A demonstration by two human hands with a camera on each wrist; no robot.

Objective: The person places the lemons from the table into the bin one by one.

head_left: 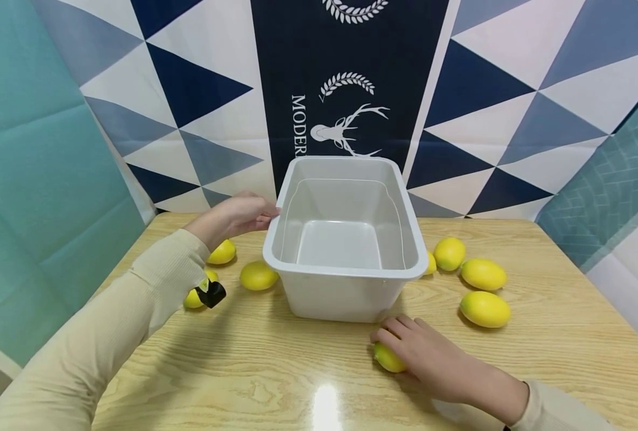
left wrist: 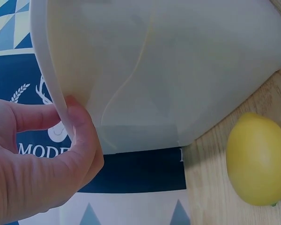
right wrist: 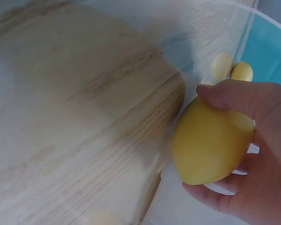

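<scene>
A pale grey plastic bin (head_left: 346, 293) stands upright on the wooden table, nothing lying in the part of its floor that shows. My left hand (head_left: 243, 214) pinches the bin's left rim between thumb and fingers, as the left wrist view also shows. In front of the bin's near right corner, my right hand (head_left: 432, 359) grips a yellow lemon (right wrist: 213, 140), thumb on one side and fingers on the other. Whether this lemon touches the table I cannot tell. Another lemon (head_left: 258, 275) lies close to the bin's left side, below my left hand.
More lemons lie left of the bin, one (head_left: 222, 252) partly behind my left wrist. Several lie to its right, including a lemon (head_left: 485, 309) nearest my right hand. A patterned cloth (head_left: 206, 90) hangs behind the wooden table (head_left: 276, 371).
</scene>
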